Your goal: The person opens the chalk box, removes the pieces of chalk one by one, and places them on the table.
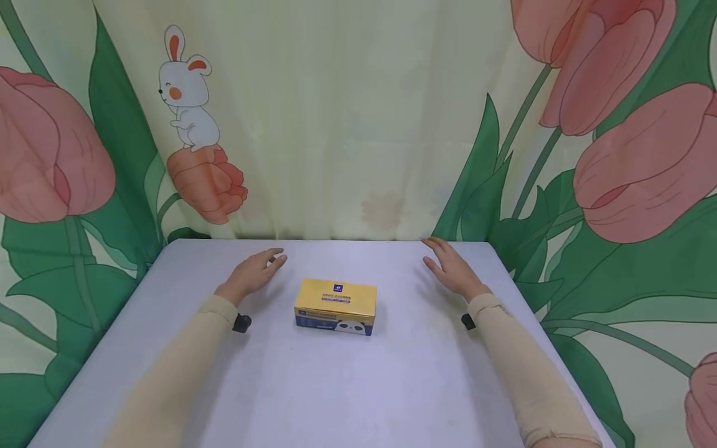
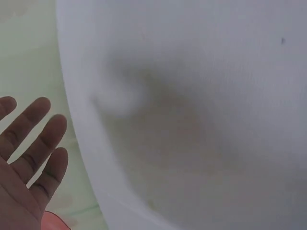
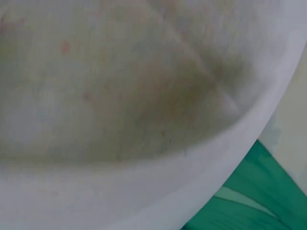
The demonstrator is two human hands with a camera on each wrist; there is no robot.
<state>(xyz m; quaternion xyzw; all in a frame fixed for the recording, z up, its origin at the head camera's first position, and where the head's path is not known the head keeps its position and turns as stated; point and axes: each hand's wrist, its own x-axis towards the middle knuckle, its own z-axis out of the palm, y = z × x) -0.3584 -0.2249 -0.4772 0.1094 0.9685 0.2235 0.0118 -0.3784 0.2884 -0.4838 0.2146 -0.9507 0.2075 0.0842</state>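
A yellow-and-blue box [image 1: 335, 306] lies shut at the middle of a pale grey bench [image 1: 358, 386], its contents unseen; its printed lettering is too small to read, though a panda face shows on the front panel. A person's left hand [image 1: 254, 272] and right hand [image 1: 451, 267] hover on either side of it, well apart from the carton, fingers [image 2: 41, 139] relaxed and spread, holding nothing. Behind hangs a curtain [image 1: 347, 118] printed with tulips and a white rabbit [image 1: 187, 93].
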